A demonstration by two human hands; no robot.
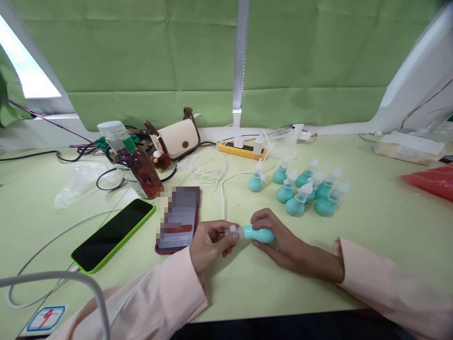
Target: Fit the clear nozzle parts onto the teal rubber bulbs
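Note:
A teal nasal aspirator bulb [260, 234] lies sideways between my hands, just above the table, its clear nozzle end pointing left. My right hand [285, 248] is wrapped round the rounded bulb, thumb below and fingers above. With thumb and fingers closed, my left hand [211, 242] pinches the clear nozzle part [232, 230]; some of that part is hidden by the fingers. Beyond my right hand stands a group of several similar aspirators [295, 206] with whitish tips. One of them, a teal aspirator [255, 182], stands a little apart on the left.
A dark red phone [180, 222] lies beside my left hand, with a green-cased phone [113, 236] farther left. Behind them are a tilted drink bottle [136, 165], a cream bag [179, 137] and a yellow power strip [230, 150]. White cables [208, 170] run across the table.

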